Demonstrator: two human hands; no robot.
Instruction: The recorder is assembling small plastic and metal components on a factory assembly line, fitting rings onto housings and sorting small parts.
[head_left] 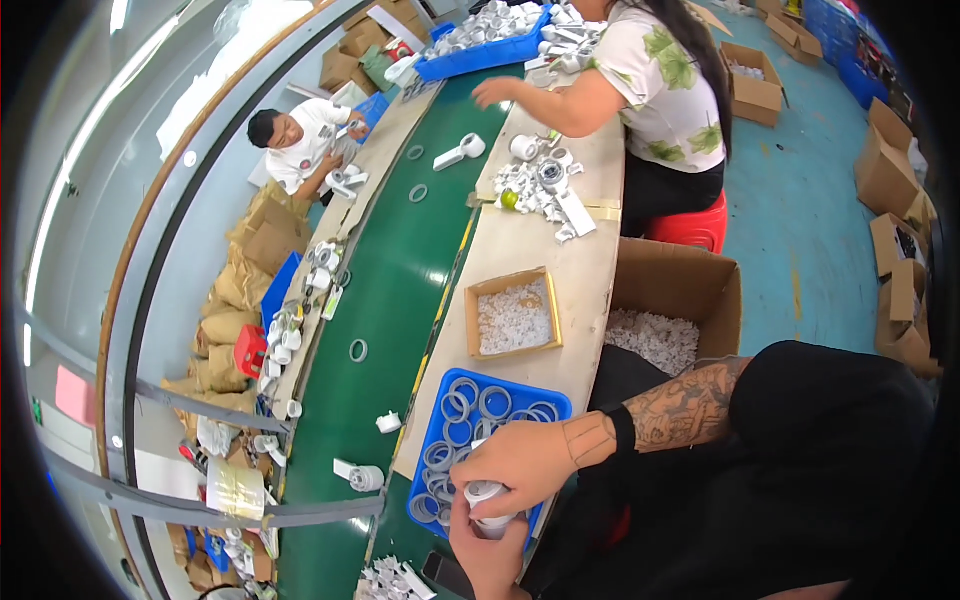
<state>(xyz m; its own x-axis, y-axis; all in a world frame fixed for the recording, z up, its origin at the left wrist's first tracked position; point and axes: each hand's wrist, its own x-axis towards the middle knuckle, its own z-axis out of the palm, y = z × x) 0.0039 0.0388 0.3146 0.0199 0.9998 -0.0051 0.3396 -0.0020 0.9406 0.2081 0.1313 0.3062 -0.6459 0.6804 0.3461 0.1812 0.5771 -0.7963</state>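
Observation:
Over a blue tray (429, 425) of grey rings (481, 404), my two hands meet on a white cylindrical plastic part (487, 497). My right hand (525, 455), with a dark band at the wrist, is closed over its upper end. From below, my left hand (487, 555) wraps its thumb and fingers round the same part. My fingers hide some of the part, and I cannot make out its exact kind. Several rings lie loose in the tray around my hands.
A green conveyor belt (385, 265) runs beyond the tray, carrying rings and white parts (366, 478). A small box (552, 310) and a carton (715, 290) hold white pieces. A co-worker (665, 90) sits farther along; another person (305, 145) works across the belt.

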